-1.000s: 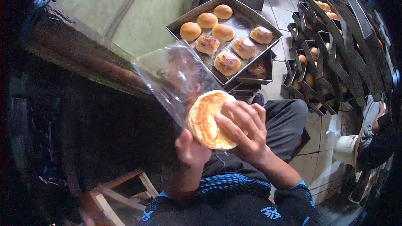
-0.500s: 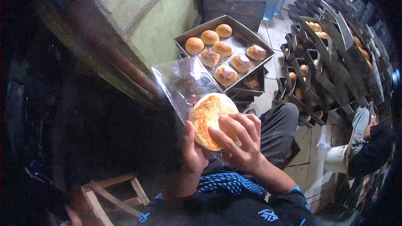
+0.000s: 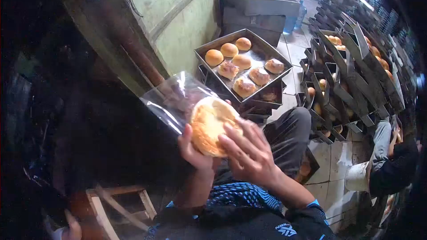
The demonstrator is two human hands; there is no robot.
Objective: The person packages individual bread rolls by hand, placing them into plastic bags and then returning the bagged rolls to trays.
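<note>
A round flat-bottomed bun point(image 3: 208, 130) lies between my two hands, its browned underside toward me. My left hand point(image 3: 199, 156) cradles it from the left and beneath, thumb along its edge and a fingertip showing past the far side. Across the bun's right side lie the fingers of my right hand point(image 3: 250, 153), slightly bent and pressed to it. A clear plastic bag point(image 3: 171, 100) sticks out beyond the bun to the upper left; its near end is hidden behind the bun and left hand.
Ahead, a metal tray point(image 3: 272, 76) of plain and topped buns rests on stacked trays. Tilted stacks of bun trays point(image 3: 351, 69) fill the right. A person point(image 3: 391, 164) is near a white bucket point(image 3: 357, 177). At lower left are a wooden frame point(image 3: 95, 209) and another person's hand point(image 3: 73, 227).
The bun and both hands have shifted a little left. The bag now leans further left, and my right fingers reach flatter across the bun. The whole view has shifted slightly.
</note>
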